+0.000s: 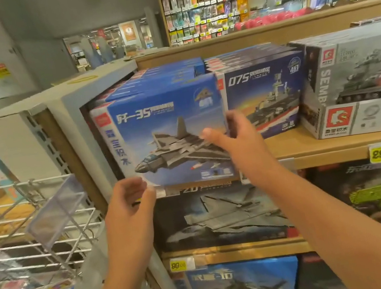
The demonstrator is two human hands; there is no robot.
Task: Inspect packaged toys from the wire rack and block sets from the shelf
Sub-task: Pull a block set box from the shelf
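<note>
Box: blue cardboard fighter-jet block set (164,133) is standing at the front of the wooden shelf (312,145).
Right hand (237,143): I am gripping its right edge.
Left hand (128,203): I am pinching its lower-left corner.

Plenty hidden on this toy aisle

Right hand (234,141) covers the jet box's (164,133) right edge; its fingertips vanish behind it. Tank box (361,81) runs off frame right, wire rack (45,221) off left.

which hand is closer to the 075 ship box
Right. The right hand is at the seam beside the 075 ship box; the left hand is at the jet box's lower-left corner.
</note>
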